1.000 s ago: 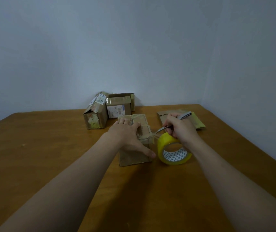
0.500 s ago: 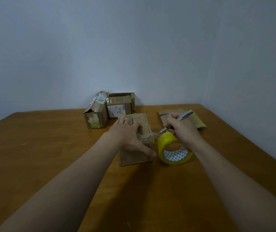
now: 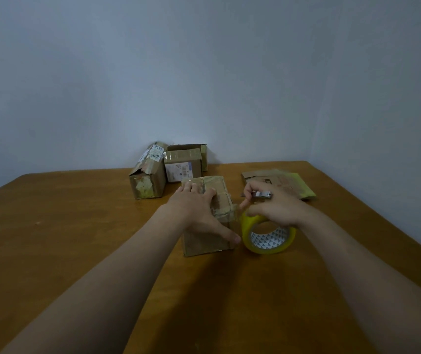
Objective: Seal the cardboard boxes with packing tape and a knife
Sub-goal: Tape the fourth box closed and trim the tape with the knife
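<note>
- The left hand [image 3: 199, 208] lies spread on top of the box [image 3: 206, 241], fingers flat and thumb reaching down its right front corner; it presses and does not clasp.
- The right hand [image 3: 275, 208] has its fingers curled round the knife [image 3: 263, 194]. The metal shows above the knuckles, but the blade tip is hidden.
- The box stands mid-table [image 3: 76, 226], with the roll [image 3: 265, 242] on edge just beside its right side, under the right hand.
- A short strip [image 3: 235, 213] appears to run from roll to box, so the step is probably cutting it free.
- Risk: the left thumb sits near the strip, so a blade slip toward the box could nick it.
- Risk: the roll stands on its rim with only the right hand on it; a tug could roll it away or peel the strip off the box.
- Risk: a slack strip may tear ragged or fold onto itself and leave the seam poorly stuck.
- Risk: too deep a cut could score the cardboard.
- Two more boxes [image 3: 148, 175] [image 3: 182, 164] wait by the wall.
</note>
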